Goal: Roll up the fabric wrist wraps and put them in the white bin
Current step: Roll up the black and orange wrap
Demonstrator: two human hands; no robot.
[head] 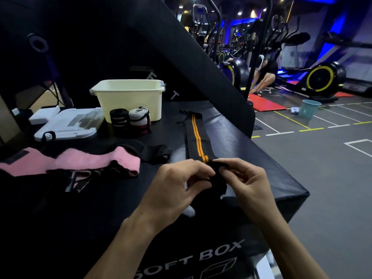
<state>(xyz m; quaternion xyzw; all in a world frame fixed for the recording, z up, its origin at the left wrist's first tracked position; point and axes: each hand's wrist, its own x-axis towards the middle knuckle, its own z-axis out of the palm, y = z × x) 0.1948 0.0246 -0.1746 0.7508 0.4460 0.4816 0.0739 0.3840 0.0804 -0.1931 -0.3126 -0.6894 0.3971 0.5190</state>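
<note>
- The black wrap with the orange stripe [198, 135] lies flat on the padded black box, its long axis running straight away from the person, from the white bin's front right corner back toward the hands.
- Its near end is bunched into the start of a roll, and both hands hold that end: the left hand [177, 184] pinches it from the left with curled fingers [203, 172], and the right hand [245, 182] pinches it from the right, thumb and fingertips closed on the black cloth.
- The unrolled length lies ahead of the fingers, so, as I judge it, rolling has to travel forward along the stripe toward the bin; both hands are equally near, one on each side of the strip.
- The roll looks barely begun, since most of the strip is flat.
- The white bin [128, 97] stands at the far end of the box, well apart from the hands; whether anything is inside cannot be seen.
- Touching the bin's front wall stand two finished rolls, a black one [119, 119] and a grey and red one [140, 119].
- Left of the bin lies a clear plastic lid [68, 125].
- Nearer than the bin and to its left, a pink wrap [80, 162] and a black one [155, 152] lie loose and unrolled.
</note>
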